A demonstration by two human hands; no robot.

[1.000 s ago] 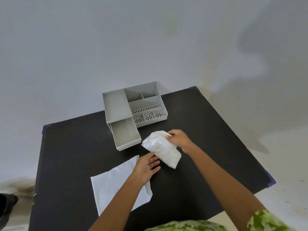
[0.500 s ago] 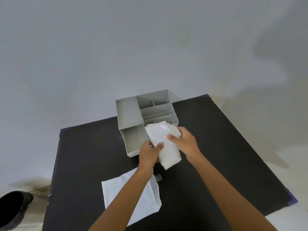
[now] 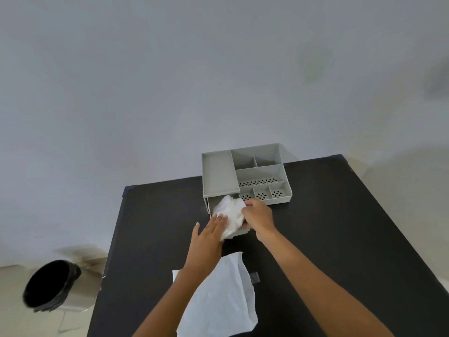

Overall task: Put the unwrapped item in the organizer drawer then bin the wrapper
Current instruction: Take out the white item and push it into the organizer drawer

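Observation:
A soft white folded item (image 3: 229,214) lies partly inside the pulled-out drawer (image 3: 211,203) of the grey organizer (image 3: 218,173). My right hand (image 3: 258,216) grips the item's right side. My left hand (image 3: 210,231) lies flat against its near left edge, fingers together. The item's near end overhangs the drawer front. The flat white wrapper (image 3: 223,295) rests on the black table (image 3: 328,227) near me, partly under my left forearm.
A bin with a black liner (image 3: 52,285) stands on the floor left of the table. A small dark scrap (image 3: 254,278) lies by the wrapper's right edge. The organizer's open compartments sit at the table's far edge by the wall.
Both hands carried the white item forward from above the table into the open drawer. My left hand left the wrapper and came onto the item. The view swung left, revealing the bin.

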